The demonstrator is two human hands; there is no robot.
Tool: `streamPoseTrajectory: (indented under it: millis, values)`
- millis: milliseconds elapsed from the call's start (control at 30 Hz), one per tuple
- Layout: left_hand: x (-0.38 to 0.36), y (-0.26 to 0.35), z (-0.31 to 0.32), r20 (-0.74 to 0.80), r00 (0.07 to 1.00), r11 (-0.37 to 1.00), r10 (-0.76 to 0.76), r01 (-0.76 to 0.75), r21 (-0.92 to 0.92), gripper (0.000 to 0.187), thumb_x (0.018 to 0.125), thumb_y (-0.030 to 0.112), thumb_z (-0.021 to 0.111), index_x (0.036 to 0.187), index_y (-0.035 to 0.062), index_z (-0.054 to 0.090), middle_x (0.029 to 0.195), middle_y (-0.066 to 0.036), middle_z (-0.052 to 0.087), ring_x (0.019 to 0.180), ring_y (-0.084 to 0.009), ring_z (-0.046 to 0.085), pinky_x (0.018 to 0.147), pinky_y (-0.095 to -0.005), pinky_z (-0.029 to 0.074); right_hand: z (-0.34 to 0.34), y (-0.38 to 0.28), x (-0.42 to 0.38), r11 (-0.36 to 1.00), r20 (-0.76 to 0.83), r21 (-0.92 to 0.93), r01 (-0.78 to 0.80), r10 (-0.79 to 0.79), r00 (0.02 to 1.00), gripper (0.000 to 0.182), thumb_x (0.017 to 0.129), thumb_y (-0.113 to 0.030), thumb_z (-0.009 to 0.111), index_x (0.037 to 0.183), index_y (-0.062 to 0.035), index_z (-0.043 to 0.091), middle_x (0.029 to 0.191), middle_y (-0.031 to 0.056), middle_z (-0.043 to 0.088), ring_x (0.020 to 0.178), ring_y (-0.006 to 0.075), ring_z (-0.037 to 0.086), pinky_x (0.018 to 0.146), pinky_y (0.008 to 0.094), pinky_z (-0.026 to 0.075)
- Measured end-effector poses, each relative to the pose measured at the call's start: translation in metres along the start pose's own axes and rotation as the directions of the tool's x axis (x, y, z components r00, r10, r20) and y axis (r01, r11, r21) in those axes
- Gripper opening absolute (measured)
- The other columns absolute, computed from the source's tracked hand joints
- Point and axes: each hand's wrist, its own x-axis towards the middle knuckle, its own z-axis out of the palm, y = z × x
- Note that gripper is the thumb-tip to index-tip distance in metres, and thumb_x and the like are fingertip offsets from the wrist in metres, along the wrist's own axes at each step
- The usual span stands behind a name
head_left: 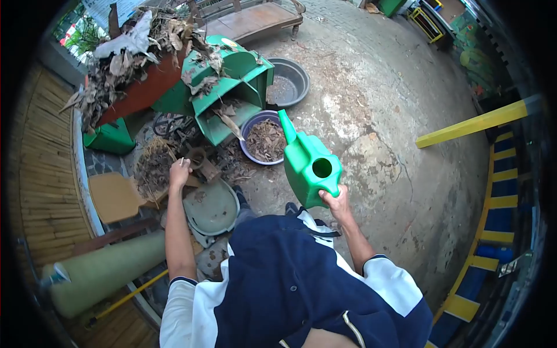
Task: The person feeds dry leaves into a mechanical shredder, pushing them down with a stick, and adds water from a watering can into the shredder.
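My right grip (pixel 337 202) is wrapped round the watering can (pixel 297 168); best held level, spout (pixel 287 126) up. Left grip (pixel 180 171): can't tell.

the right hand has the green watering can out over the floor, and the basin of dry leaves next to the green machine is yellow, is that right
Not quite: the basin of dry leaves next to the green machine is purple, not yellow, as the head view shows. The right hand does have the green watering can out over the floor.
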Motion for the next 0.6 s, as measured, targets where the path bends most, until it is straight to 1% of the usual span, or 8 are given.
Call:
streamPoseTrajectory:
  millis: [100,200,300,367,400,467,533,600]
  values:
    - [0.064,-0.001,0.0,0.004,0.999,0.989,-0.037,0.038,-0.145,0.03,0.099,0.029,0.058,0.09,0.0011,0.065,0.073,-0.009,0.067,0.067,-0.0202,0.066,0.066,-0.0366,0.05,0.043,0.01,0.025,0.999,-0.055,-0.026,-0.038,0.036,0.998,0.029,0.084,-0.025,0.071,0.067,-0.0042,0.06,0.058,-0.0029,0.054,0.053,0.0066,0.048,0.048,0.029,0.037]
    - [0.103,0.024,-0.006,0.011,1.0,0.997,0.03,-0.029,-0.078,0.031,0.098,0.03,0.058,0.088,0.0009,0.064,0.074,-0.013,0.068,0.076,-0.0303,0.069,0.072,-0.0417,0.051,0.085,0.002,0.049,0.996,-0.109,0.038,-0.075,0.078,0.991,0.029,0.081,-0.024,0.071,0.063,-0.0059,0.057,0.057,-0.0031,0.052,0.051,0.0067,0.047,0.047,0.0283,0.036]
    - [0.142,0.021,0.002,0.075,0.997,1.0,0.016,-0.016,-0.008,0.031,0.097,0.032,0.06,0.097,0.0015,0.065,0.084,-0.018,0.069,0.087,-0.0349,0.069,0.078,-0.0435,0.051,0.119,-0.008,0.061,0.991,-0.107,0.089,-0.102,0.111,0.988,0.029,0.083,-0.021,0.069,0.062,-0.0061,0.055,0.055,-0.0033,0.05,0.049,0.0069,0.046,0.046,0.0281,0.034]
    - [0.171,0.008,0.022,-0.098,0.986,0.991,0.134,-0.132,0.035,0.038,0.097,0.036,0.061,0.112,0.0007,0.063,0.105,-0.022,0.07,0.103,-0.0374,0.067,0.089,-0.0447,0.05,0.136,-0.004,0.071,0.994,-0.138,0.094,-0.053,0.065,0.988,0.032,0.084,-0.022,0.07,0.062,-0.0058,0.055,0.053,-0.0031,0.049,0.048,0.007,0.044,0.045,0.0289,0.034]
    - [0.185,0.008,0.026,-0.054,0.998,0.999,0.028,-0.03,-0.021,0.049,0.096,0.038,0.063,0.125,-0.001,0.059,0.123,-0.024,0.066,0.116,-0.0385,0.063,0.097,-0.0459,0.048,0.138,0.007,0.074,0.996,-0.109,0.074,-0.054,0.062,0.992,0.033,0.085,-0.024,0.071,0.063,-0.0052,0.056,0.056,-0.0017,0.052,0.05,0.0069,0.046,0.047,0.0288,0.035]
    - [0.195,0.025,0.03,-0.072,0.997,0.998,-0.015,0.011,-0.056,0.053,0.095,0.039,0.066,0.128,-0.0025,0.058,0.124,-0.024,0.066,0.118,-0.038,0.062,0.098,-0.0452,0.048,0.146,-0.011,0.08,0.994,-0.068,0.074,-0.082,0.087,0.994,0.027,0.084,-0.023,0.071,0.073,-0.0001,0.061,0.063,0.0015,0.057,0.058,0.0096,0.052,0.053,0.0316,0.043]
    - [0.194,0.055,0.027,-0.069,0.997,0.995,-0.044,0.05,0.083,0.053,0.094,0.038,0.066,0.127,-0.0024,0.058,0.124,-0.024,0.066,0.116,-0.0387,0.062,0.097,-0.0455,0.048,0.145,-0.009,0.082,0.994,-0.039,-0.002,-0.112,0.112,0.993,0.026,0.083,-0.022,0.071,0.077,0.0019,0.062,0.063,0.0033,0.058,0.059,0.0115,0.053,0.056,0.0333,0.045]
    - [0.215,0.048,0.042,-0.108,0.994,0.994,-0.002,0.013,0.105,0.049,0.094,0.036,0.066,0.126,-0.0005,0.059,0.122,-0.024,0.066,0.114,-0.0404,0.062,0.095,-0.047,0.048,0.146,-0.018,0.087,0.994,-0.03,-0.008,-0.11,0.11,0.993,0.025,0.082,-0.021,0.07,0.077,0.0022,0.062,0.063,0.0043,0.058,0.059,0.0118,0.054,0.057,0.0335,0.045]
